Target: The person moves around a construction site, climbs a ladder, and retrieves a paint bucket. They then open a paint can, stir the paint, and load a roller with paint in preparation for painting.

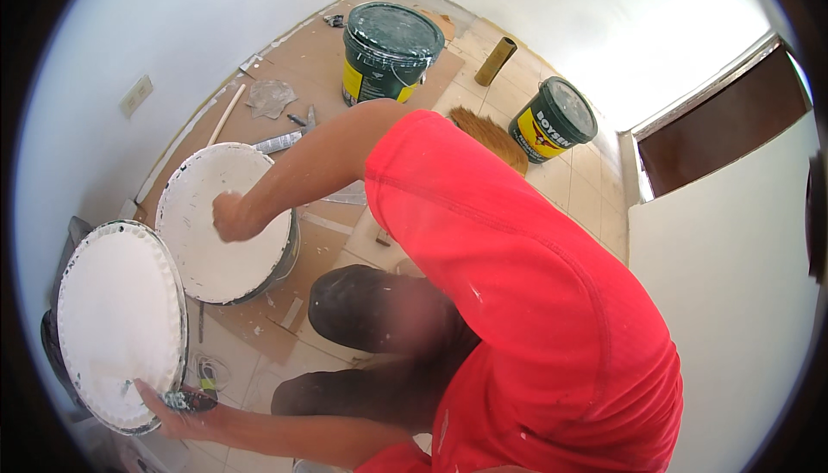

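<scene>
My left hand (177,413) grips the lower edge of a round lid (121,309). The lid stands tilted, its white-coated inner face toward me, and my thumb presses on that face. A dark, paint-spotted piece shows beside the fingers. Close to the lid, a large bucket (198,257) brims with white paint or compound, its rim smeared. Over its white surface my right hand (233,217) is closed in a fist; whatever it may hold is hidden.
Behind the bucket lie a wooden stick (226,115), a caulking gun (280,142) and a crumpled plastic sheet (270,99) on brown cardboard (319,68). Two dark green lidded pails (392,42) (556,119) stand farther off. Near them are a brown tube (496,61) and a broom head (490,137).
</scene>
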`<state>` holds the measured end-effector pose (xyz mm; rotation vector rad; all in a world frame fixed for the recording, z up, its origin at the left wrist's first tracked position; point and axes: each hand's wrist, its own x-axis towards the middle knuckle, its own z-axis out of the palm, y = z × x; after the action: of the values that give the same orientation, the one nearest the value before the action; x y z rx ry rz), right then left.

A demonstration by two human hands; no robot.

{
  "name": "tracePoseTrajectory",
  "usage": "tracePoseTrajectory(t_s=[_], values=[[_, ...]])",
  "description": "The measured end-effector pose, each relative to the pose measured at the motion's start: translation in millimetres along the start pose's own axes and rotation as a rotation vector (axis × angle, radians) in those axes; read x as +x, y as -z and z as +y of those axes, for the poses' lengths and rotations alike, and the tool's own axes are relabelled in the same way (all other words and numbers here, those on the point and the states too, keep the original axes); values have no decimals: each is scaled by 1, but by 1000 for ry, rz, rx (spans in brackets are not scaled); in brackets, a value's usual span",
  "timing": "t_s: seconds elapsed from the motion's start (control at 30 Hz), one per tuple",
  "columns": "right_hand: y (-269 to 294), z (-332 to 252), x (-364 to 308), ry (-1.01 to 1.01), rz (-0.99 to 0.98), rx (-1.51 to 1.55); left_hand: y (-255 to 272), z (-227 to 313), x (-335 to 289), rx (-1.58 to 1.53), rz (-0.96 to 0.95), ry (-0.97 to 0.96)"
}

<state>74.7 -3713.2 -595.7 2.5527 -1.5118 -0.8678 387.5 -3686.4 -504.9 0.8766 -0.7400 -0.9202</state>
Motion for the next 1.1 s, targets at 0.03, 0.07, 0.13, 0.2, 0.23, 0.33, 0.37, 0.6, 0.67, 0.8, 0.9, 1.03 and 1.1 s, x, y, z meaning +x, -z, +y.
tracePoseTrajectory(t_s=[0.03, 0.07, 0.13, 0.2, 0.23, 0.33, 0.37, 0.6, 0.67, 0.8, 0.9, 1.03, 1.1], values=[[-2, 10, -6, -6, -13, 23, -7, 5, -6, 11, 7, -5], [-3, 17, -11, 10, -32, 6, -14, 10, -12, 22, 15, -9], [3, 20, -27, 59, -58, -24, -16, 19, -15, 54, 27, -36], [17, 21, -41, 117, -48, 1, -13, 19, -15, 80, 17, -64], [26, 18, -46, 146, -34, 12, -8, 18, -11, 81, 18, -55], [42, 1, -65, 174, 70, 54, 2, 16, -4, 53, 29, -34], [52, -5, -62, 177, 96, 46, 0, 18, -2, 29, 36, -35], [13, -1, -8, 83, 168, -38, -22, 19, -16, 20, 33, 75], [-5, 13, -6, 1, 36, 15, -31, 22, -25, 34, 13, 35], [-1, 25, -25, 53, -1, 121, -22, 25, -19, 35, 34, 53], [26, 18, -52, 116, -22, 168, -14, 16, -11, 39, 49, 113], [36, 1, -55, 98, 175, 143, 0, 3, -4, 125, 84, 8], [15, 10, -44, 49, 307, 213, -23, -3, -15, 72, 67, -30]])
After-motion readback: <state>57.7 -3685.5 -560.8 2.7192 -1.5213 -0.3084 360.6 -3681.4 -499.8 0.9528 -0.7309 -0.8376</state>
